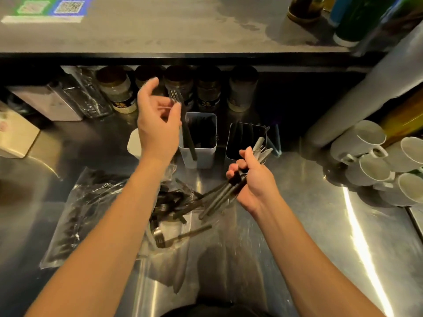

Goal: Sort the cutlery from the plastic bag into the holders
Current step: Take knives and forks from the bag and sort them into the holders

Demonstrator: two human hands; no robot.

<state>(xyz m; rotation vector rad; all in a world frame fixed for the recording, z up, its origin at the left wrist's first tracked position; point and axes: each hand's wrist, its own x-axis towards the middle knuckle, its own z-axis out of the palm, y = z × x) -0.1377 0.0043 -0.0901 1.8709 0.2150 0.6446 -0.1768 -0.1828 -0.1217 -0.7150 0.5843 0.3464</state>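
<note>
Steel counter [320, 225], shiny, streaked with glare, under a grey shelf [160, 26]. Jars [119, 92] lined up in the shadow below the shelf; white mugs [370, 156] stacked on their sides at the right, beside a pale pipe [366, 92].

Two square holders side by side near the middle of the counter. White holder [201, 154] on the left, dark inside, contents hard to make out. Dark holder [238, 145] just right of it, with dark handles sticking up along its far rim.

Clear plastic bag [87, 213] lying flat and crumpled on the counter at the left, mouth toward the centre, with a loose pile of cutlery [169, 209] spilling from it, dark handles at mixed angles. One fork [174, 239] apart from the pile, tines left, handle running right.

Left hand [158, 124] raised above the white holder, thumb and fingertips pinching a dark-handled fork [186, 131]: tines up, handle hanging down toward that holder, long axis close to vertical.

Right hand [254, 179] in front of the dark holder, fingers curled round a bundle of knives [231, 188]: blades up and to the right toward the dark holder, handles down-left toward the pile, long axis diagonal.
</note>
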